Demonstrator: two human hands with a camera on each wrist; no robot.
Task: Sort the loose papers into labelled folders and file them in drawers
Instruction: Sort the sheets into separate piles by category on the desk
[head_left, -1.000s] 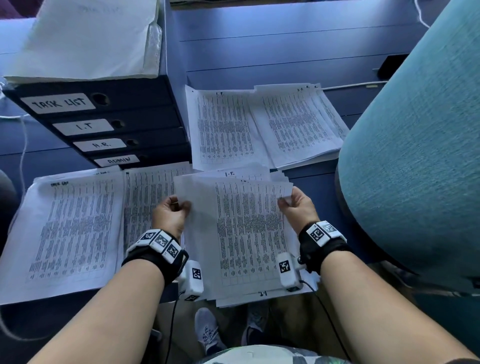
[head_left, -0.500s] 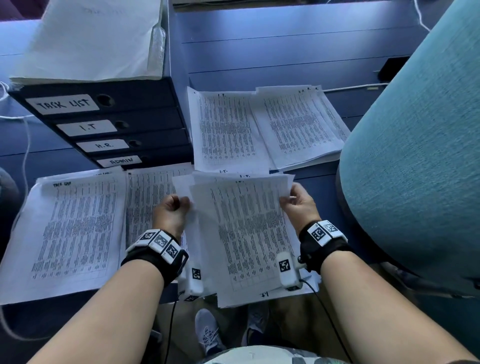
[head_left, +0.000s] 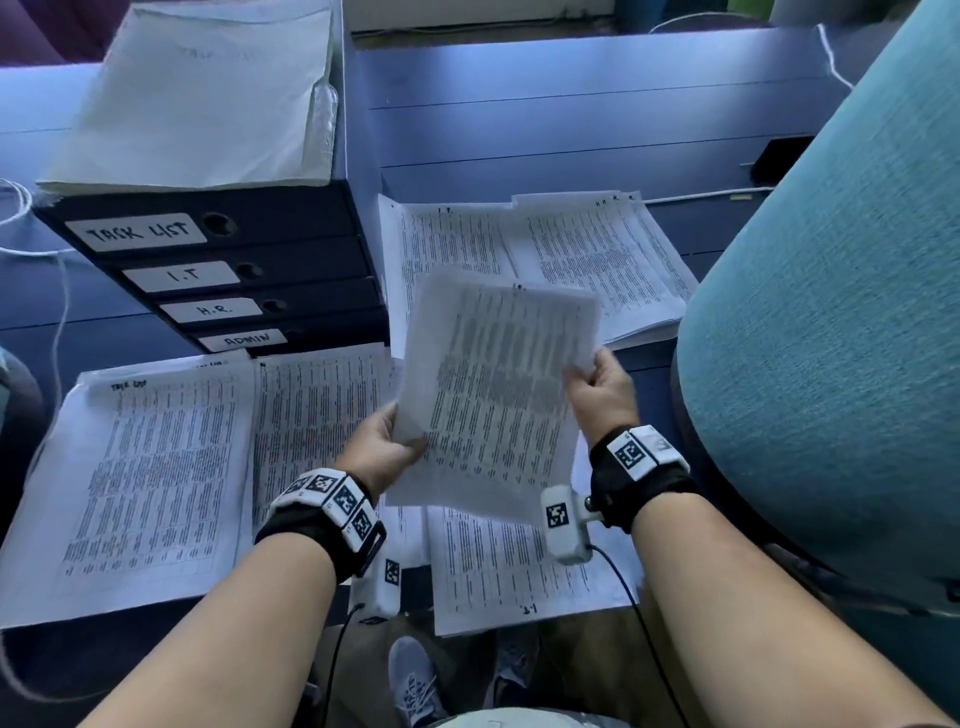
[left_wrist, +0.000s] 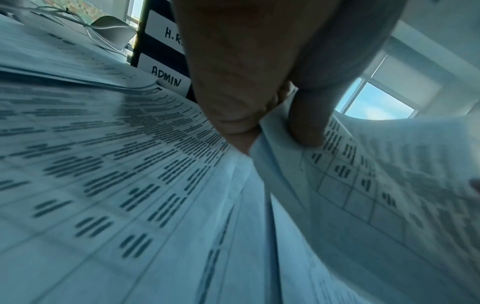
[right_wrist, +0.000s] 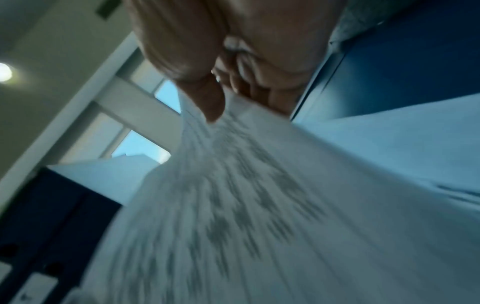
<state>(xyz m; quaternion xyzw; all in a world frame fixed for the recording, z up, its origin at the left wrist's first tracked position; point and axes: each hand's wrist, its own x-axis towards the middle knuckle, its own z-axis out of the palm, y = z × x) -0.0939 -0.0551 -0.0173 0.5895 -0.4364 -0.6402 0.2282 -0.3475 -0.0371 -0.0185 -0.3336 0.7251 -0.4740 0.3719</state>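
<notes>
I hold a thin bundle of printed sheets (head_left: 493, 384) above the desk, tilted up and to the right. My left hand (head_left: 387, 441) pinches its lower left edge, thumb on top (left_wrist: 306, 127). My right hand (head_left: 597, 384) pinches the right edge (right_wrist: 215, 107). Under the bundle lies a printed sheet (head_left: 519, 571) marked I.T. at the desk's front edge. More printed piles lie left (head_left: 145, 483), centre-left (head_left: 317, 415) and at the back (head_left: 587, 260). A dark drawer unit (head_left: 234, 270) carries labels TASK LIST, I.T, H.R. and ADMIN.
A stack of white folders (head_left: 197, 98) lies on top of the drawer unit. A teal chair back (head_left: 841, 338) fills the right side close to my right arm. White cables (head_left: 31, 228) run at the far left. The blue desk (head_left: 597, 119) stretches behind the piles.
Both hands have lifted the bundle off the front pile and swung it up and to the right; the sheet beneath is now uncovered.
</notes>
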